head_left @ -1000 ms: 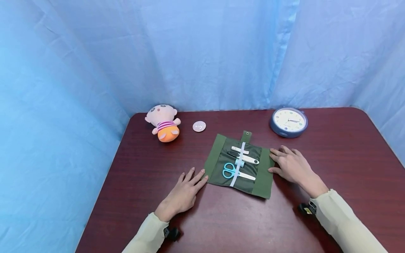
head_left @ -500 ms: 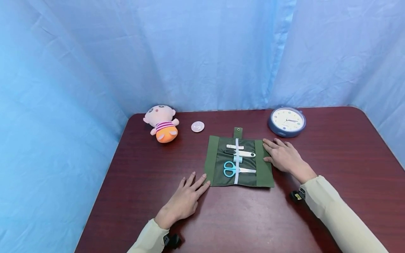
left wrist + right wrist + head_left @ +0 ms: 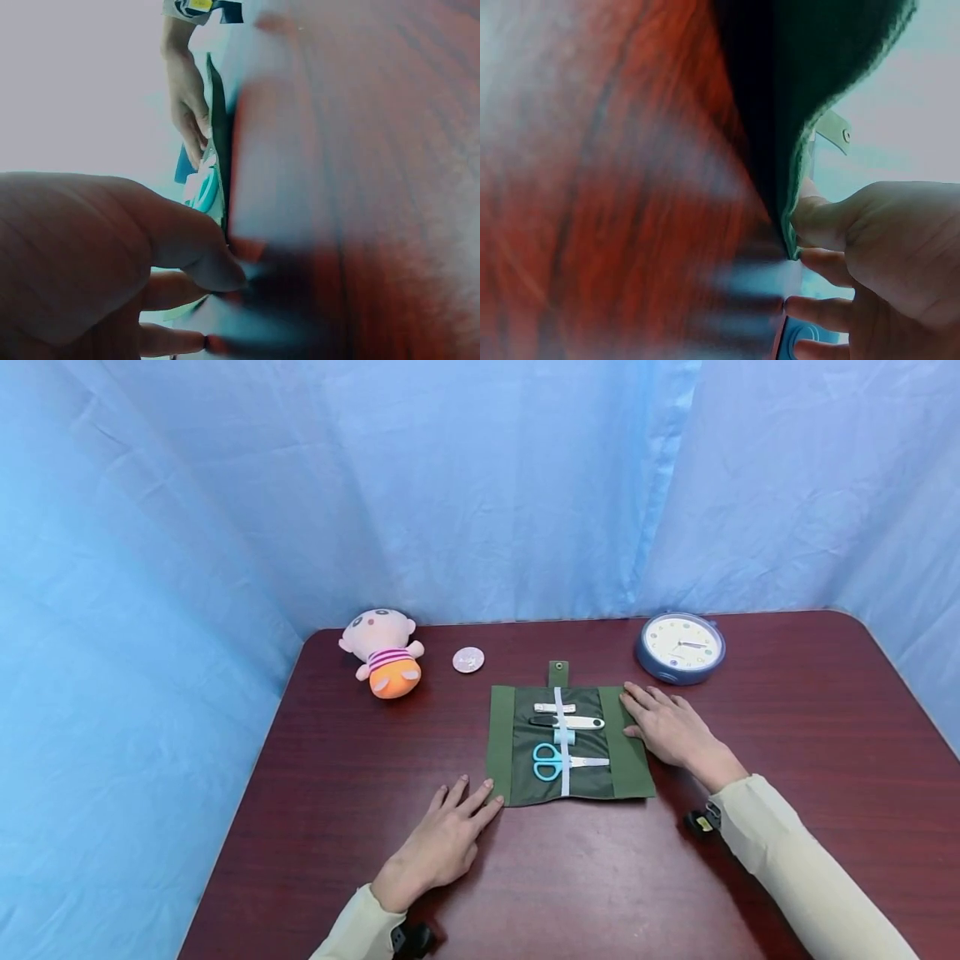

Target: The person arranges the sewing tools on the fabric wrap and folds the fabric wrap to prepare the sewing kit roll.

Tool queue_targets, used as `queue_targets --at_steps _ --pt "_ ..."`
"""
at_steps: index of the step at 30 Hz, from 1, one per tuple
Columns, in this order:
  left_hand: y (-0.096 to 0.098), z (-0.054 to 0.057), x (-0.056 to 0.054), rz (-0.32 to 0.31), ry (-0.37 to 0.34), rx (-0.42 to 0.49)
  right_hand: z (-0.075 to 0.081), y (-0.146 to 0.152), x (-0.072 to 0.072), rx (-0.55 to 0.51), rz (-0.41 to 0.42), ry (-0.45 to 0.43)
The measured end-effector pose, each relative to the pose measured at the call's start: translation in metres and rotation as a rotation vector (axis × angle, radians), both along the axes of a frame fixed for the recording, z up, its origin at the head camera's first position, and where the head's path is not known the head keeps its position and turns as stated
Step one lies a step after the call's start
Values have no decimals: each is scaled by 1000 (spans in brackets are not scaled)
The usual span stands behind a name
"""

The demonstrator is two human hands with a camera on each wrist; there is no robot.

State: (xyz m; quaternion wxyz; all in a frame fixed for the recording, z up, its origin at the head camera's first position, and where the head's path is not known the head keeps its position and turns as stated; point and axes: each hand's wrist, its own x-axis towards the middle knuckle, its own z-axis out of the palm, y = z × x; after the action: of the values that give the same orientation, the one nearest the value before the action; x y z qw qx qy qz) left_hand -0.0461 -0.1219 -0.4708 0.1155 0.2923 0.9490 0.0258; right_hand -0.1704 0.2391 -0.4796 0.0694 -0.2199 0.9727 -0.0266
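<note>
A green fabric tool roll [image 3: 628, 768] lies unfolded on the table in the head view. Under its white elastic band [image 3: 560, 702] sit teal-handled scissors [image 3: 547, 762], a small light blue cylinder [image 3: 564, 737], a slim black-and-white tool [image 3: 585, 723] and a nail clipper [image 3: 545, 707]. My left hand [image 3: 442, 843] touches the roll's lower left corner with outstretched fingertips. At the upper right edge, my right hand [image 3: 671, 727] rests its fingers on the side flap. In the right wrist view, the thumb [image 3: 821, 221] lies against the flap's edge, and the near corner lifts off the wood.
A plush doll [image 3: 388, 656] lies at the back left beside a round pale disc [image 3: 468, 660]. Toward the back right stands a blue alarm clock [image 3: 681, 647]. The dark red table [image 3: 585, 885] meets blue curtains [image 3: 480, 493] behind.
The tool roll has turned counterclockwise, so it now lies nearly square to the table. My right hand shifted left and slightly away with its edge; the left hand moved slightly right and nearer.
</note>
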Motion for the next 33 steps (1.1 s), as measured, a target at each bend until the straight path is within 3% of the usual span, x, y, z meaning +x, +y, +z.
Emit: queue_targets --at_steps 5,10,18,25,30,33 --pt "-1 6 -7 -45 96 33 4 0 8 -45 -23 45" --pt "1 11 -20 -50 172 84 15 -4 24 -129 28 149" --pt "15 12 -36 -94 166 56 29 -16 59 -161 93 149" --pt "25 11 -40 -115 209 -18 17 -23 90 -151 126 232" --pt "29 8 -41 -135 280 -53 5 -25 98 -104 143 343" --pt "30 6 -41 -154 322 -37 3 -25 99 -99 148 360"
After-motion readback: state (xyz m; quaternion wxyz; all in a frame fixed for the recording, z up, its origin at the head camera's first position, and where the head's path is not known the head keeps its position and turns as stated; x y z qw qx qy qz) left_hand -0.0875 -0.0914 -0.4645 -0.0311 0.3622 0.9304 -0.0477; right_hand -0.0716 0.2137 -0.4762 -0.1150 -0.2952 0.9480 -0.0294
